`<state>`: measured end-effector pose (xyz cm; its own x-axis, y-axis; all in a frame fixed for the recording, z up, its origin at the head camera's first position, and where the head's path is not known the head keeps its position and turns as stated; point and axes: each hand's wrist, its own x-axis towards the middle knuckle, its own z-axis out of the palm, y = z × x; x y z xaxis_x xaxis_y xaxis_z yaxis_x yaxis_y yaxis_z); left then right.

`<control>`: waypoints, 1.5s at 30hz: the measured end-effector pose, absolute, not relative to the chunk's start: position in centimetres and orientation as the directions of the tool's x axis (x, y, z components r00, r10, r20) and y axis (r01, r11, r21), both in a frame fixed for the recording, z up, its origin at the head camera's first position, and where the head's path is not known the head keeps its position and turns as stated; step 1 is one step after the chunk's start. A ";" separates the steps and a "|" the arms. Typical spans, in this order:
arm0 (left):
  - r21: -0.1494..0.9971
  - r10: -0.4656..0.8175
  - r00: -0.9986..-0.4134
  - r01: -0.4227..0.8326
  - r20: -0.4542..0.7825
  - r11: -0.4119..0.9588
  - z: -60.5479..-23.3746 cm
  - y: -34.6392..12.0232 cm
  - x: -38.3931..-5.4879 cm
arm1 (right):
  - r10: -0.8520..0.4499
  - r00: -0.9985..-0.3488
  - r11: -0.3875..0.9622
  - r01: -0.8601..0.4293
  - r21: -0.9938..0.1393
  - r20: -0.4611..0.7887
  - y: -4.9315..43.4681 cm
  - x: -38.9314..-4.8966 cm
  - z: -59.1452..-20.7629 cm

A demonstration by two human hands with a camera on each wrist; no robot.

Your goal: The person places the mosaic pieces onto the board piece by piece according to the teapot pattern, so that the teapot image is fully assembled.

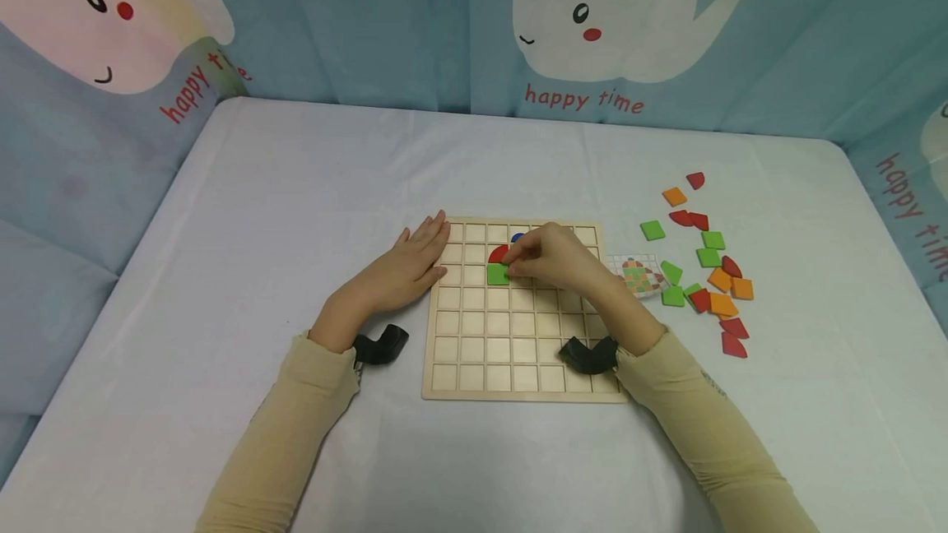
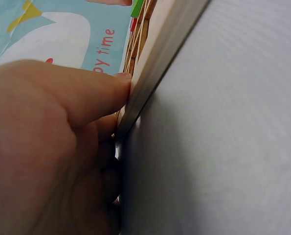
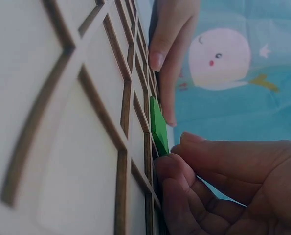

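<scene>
A wooden grid board point(image 1: 474, 349) lies on the white table. My right hand point(image 1: 555, 257) is over its upper middle, thumb and fingertips pinching the edge of a green square tile point(image 1: 498, 274). In the right wrist view this green tile point(image 3: 158, 127) sits slightly tilted at the grid, one end at the fingertips. Just above it is a red quarter-round tile point(image 1: 499, 253), and a blue tile point(image 1: 518, 238) shows partly behind my right hand. My left hand point(image 1: 403, 270) rests along the board's left edge with fingers extended; its thumb point(image 2: 99, 93) touches the rim.
Right of the board lies a patterned card point(image 1: 635, 276), partly covered by the right wrist. Beyond it are scattered loose tiles: green squares point(image 1: 652, 230), orange squares point(image 1: 742, 289) and red quarter-rounds point(image 1: 734, 345). A blue curtain point(image 1: 355, 31) hangs behind the table.
</scene>
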<state>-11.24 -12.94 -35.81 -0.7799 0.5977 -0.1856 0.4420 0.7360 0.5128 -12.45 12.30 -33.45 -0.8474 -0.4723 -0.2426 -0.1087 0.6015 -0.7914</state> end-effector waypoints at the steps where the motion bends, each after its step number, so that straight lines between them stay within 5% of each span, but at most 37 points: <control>1: 0.513 0.597 -0.780 0.441 -0.186 0.736 -35.8 -12.9 -11.2 | -0.473 -0.847 0.600 -0.108 -0.793 -0.242 12.3 -12.4 -33.4; 25: 0.511 0.593 -0.782 0.436 -0.192 0.741 -35.7 -12.8 -11.1 | -0.457 -0.857 0.600 -0.099 -0.794 -0.239 13.7 -12.5 -33.1; 45: 0.512 0.600 -0.778 0.444 -0.186 0.735 -35.8 -13.0 -11.2 | -0.175 -0.952 0.639 0.084 -0.765 -0.251 23.7 -11.2 -31.0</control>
